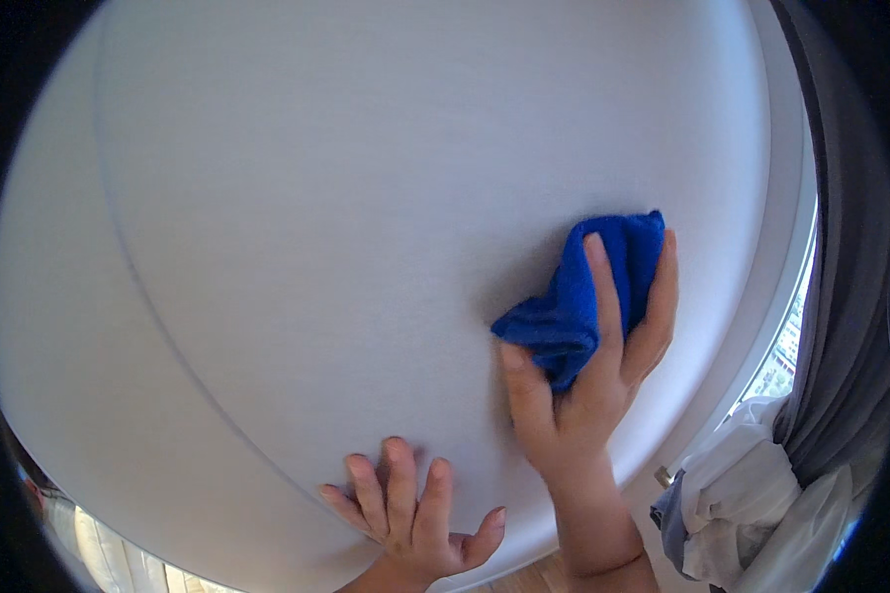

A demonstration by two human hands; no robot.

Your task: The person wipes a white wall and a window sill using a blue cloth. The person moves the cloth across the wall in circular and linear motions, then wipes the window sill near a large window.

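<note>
Evidently, a blue cloth (554, 321) is held against the right side of a white panel (316, 198).
The right hand (591, 395) grips it with splayed fingers, probably to spread pressure; the left hand (412, 534), fingers apart on the panel's near part, probably gives support. The cloth looks soft, bunched and creased, one corner pointing left.

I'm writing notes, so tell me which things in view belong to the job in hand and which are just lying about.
In use:
- cloth, blue, held against the panel by the right hand
- panel, white
- left hand, fingers spread at the panel

Just about:
- curtain, dark, at right
- white fabric, bunched, lower right
</note>
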